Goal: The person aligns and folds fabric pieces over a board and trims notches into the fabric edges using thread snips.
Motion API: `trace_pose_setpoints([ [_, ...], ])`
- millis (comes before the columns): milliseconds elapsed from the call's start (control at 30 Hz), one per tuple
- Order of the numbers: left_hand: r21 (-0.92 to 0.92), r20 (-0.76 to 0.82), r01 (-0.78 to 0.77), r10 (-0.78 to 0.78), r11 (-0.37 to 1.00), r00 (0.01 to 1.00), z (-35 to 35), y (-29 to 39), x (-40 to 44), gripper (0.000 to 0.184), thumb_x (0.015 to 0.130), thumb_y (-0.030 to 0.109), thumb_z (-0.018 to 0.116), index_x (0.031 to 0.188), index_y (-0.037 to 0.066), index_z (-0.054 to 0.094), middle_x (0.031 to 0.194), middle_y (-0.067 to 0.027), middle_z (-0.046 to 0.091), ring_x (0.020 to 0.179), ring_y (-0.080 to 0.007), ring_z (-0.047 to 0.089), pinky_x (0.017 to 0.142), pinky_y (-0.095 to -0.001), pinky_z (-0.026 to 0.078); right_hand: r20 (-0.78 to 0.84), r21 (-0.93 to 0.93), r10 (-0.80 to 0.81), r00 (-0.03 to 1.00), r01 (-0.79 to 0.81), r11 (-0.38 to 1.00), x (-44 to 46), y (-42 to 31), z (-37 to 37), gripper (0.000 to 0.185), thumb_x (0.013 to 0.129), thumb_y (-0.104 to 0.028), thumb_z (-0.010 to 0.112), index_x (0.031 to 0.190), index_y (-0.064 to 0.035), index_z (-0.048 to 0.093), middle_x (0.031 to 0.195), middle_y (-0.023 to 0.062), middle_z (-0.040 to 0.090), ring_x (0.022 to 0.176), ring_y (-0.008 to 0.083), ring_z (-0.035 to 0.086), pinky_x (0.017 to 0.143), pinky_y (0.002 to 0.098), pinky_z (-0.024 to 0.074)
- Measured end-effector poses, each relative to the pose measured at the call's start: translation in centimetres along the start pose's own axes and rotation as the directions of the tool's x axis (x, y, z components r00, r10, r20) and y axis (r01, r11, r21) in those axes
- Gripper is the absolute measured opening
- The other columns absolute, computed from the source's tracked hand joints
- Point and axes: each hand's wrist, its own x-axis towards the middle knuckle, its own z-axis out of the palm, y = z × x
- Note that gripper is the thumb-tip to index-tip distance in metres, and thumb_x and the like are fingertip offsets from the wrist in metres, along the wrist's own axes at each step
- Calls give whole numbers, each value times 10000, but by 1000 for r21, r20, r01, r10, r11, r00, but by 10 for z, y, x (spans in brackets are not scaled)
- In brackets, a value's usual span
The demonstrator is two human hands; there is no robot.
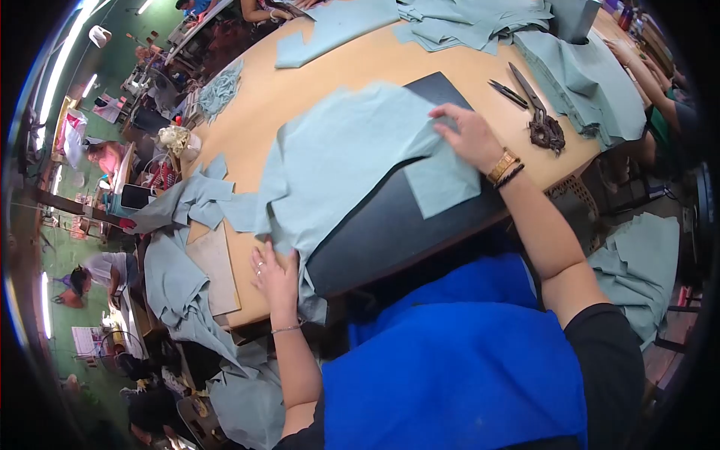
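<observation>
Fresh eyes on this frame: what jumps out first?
Bright blue cloth, bottom centre. Above it, a pale teal fabric panel partly covers a dark board, right hand at its right edge, left hand near its lower left. Dark-handled scissors lie on the table, upper right.

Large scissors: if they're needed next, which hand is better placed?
Likely the right. The right hand is clearly nearer the large scissors; the left hand is at the pale cloth's opposite end.
</observation>
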Motion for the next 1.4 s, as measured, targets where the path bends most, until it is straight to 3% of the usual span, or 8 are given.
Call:
trace_pose_setpoints([
  [233, -284, 36, 2, 9, 959, 999, 7, 11, 16, 744, 962, 603, 456, 1521, 125, 347, 1587, -194, 269, 1490, -354, 190, 1115, -701, 124, 21, -248, -28, 999, 32, 968, 2, 40, -52, 315, 874, -174, 684, 1156, -44, 634, 1067, 175, 698, 1008, 330, 660, 898, 378, 499],
  [533, -695, -99, -123, 75, 708, 992, -3, 43, 13, 877, 837, 445, 753, 1492, 26, 348, 1328, -219, 584, 1216, -381, 572, 1015, -409, 439, 7, -228, 136, 991, -131, 965, 3, 58, -68, 413, 848, -283, 729, 1193, -75, 635, 1132, 142, 690, 1072, 295, 647, 925, 371, 490],
  [733, -440, -237, -200, 102, 876, 966, -16, 72, 48, 799, 918, 415, 662, 1530, 79, 274, 1332, -258, 573, 1216, -359, 584, 981, -417, 457, -79, -361, 317, 945, -324, 874, 18, 33, -83, 374, 885, -331, 687, 1166, -87, 648, 995, 136, 688, 972, 288, 649, 859, 385, 508],
  [767, -515, -147, -163, 100, 842, 984, -14, 68, 52, 822, 949, 369, 645, 1550, 39, 192, 1483, -284, 414, 1383, -379, 416, 1076, -409, 378, -100, -416, 170, 980, -196, 888, 22, 59, -85, 340, 908, -308, 646, 1175, -96, 644, 1008, 140, 679, 990, 316, 642, 868, 414, 509],
  [967, -459, -28, -66, 59, 886, 998, -24, 63, 8, 946, 878, 334, 739, 1537, -30, 167, 1173, -152, 637, 1022, -228, 636, 860, -340, 502, -21, -759, 133, 991, -102, 642, 9, 98, -114, 353, 913, -214, 581, 1253, -119, 588, 1120, 189, 640, 1022, 361, 624, 887, 459, 507],
  [1067, -726, 15, -43, 79, 687, 997, -1, 39, -11, 1017, 822, 265, 806, 1536, -43, 149, 1032, -85, 637, 877, -134, 612, 766, -285, 507, -2, -802, 121, 993, -74, 593, 14, 122, -112, 344, 928, -210, 542, 1258, -119, 578, 1089, 202, 647, 998, 365, 630, 862, 462, 507],
  [1233, -682, 23, -3, 25, 732, 999, -2, 36, -22, 343, 821, 203, 805, 1019, -43, 675, 872, -54, 663, 805, -110, 616, 717, -271, 502, -253, -360, 74, 965, -165, 918, 28, 95, -89, 348, 948, -282, 537, 1244, -101, 566, 963, 198, 682, 844, 347, 666, 727, 452, 500],
  [1400, -738, -187, -168, 42, 654, 981, -14, 43, -18, 216, 938, 171, 685, 1037, -12, 627, 915, -31, 656, 806, -78, 582, 726, -247, 479, -45, -487, 67, 997, -81, 869, -7, 24, -37, 500, 904, -500, 626, 1198, -96, 604, 1008, 153, 697, 888, 308, 686, 769, 404, 532],
])
